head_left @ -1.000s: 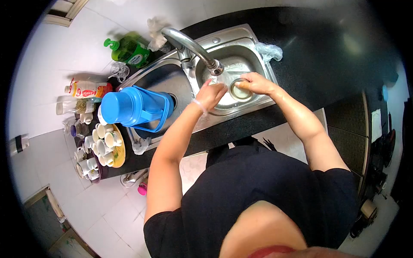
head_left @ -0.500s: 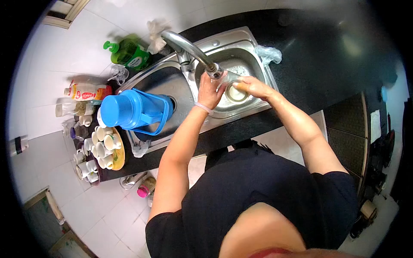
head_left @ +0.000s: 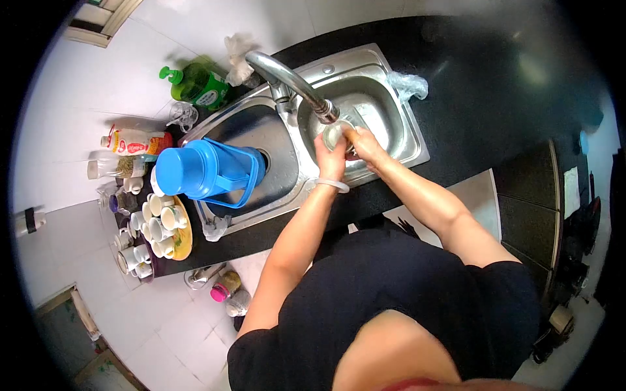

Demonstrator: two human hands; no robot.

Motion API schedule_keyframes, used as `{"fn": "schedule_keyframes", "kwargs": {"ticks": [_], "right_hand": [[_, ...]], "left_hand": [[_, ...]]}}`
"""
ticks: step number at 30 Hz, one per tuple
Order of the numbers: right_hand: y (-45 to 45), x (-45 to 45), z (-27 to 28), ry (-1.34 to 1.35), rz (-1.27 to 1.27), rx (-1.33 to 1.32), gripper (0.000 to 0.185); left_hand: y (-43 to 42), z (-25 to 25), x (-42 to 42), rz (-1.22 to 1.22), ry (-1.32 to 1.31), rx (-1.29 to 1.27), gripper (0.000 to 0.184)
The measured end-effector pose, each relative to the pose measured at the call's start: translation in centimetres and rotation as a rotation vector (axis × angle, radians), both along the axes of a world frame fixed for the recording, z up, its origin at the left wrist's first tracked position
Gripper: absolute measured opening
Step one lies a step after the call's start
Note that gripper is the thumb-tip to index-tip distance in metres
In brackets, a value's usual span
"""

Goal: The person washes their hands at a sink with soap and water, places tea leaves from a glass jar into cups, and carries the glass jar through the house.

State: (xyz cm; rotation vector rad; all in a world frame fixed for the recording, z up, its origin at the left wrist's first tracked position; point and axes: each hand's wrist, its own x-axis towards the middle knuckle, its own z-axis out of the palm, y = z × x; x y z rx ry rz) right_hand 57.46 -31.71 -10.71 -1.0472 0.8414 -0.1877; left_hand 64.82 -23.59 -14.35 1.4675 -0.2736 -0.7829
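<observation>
Over the right basin of the steel sink, my left hand is closed around a clear, round-mouthed container, which looks like glass. The container is tilted, its round end towards the faucet. The faucet's spout hangs just above it. My right hand is closed at the container's right side, its fingers partly hidden behind and within it. A pale band circles my left wrist.
A blue thermos jug stands at the left basin. Several white cups crowd a yellow tray at the left. A green soap bottle is behind the sink; a crumpled plastic bag lies at its right edge.
Both hands have drawn together, and the container has shifted up and left, now tilted closer beneath the spout. My right hand has moved left towards my left hand.
</observation>
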Motion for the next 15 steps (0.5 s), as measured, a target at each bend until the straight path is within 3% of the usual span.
{"fn": "schedule_keyframes", "kwargs": {"ticks": [3, 6, 8, 12, 15], "right_hand": [[-1.0, -0.9, 1.2, 0.067, -0.060, -0.058, 0.043], [-2.9, -2.4, 0.2, 0.141, 0.026, -0.148, 0.038], [-2.9, -3.2, 0.2, 0.125, 0.104, -0.396, 0.038], [-3.4, -3.9, 1.3, 0.147, 0.205, -0.808, 0.036], [-3.4, -3.9, 2.4, 0.098, 0.225, -1.260, 0.025]], "left_hand": [[0.9, 4.3, 0.6, 0.070, 0.278, 0.049, 0.038], [1.5, 2.6, 3.3, 0.196, 0.516, -0.079, 0.019], [1.7, 1.0, 4.9, 0.255, 0.601, -0.124, 0.019], [0.1, 0.1, 4.8, 0.256, 0.792, 0.036, 0.028], [-1.3, -1.1, 3.9, 0.254, 0.952, -0.011, 0.030]]}}
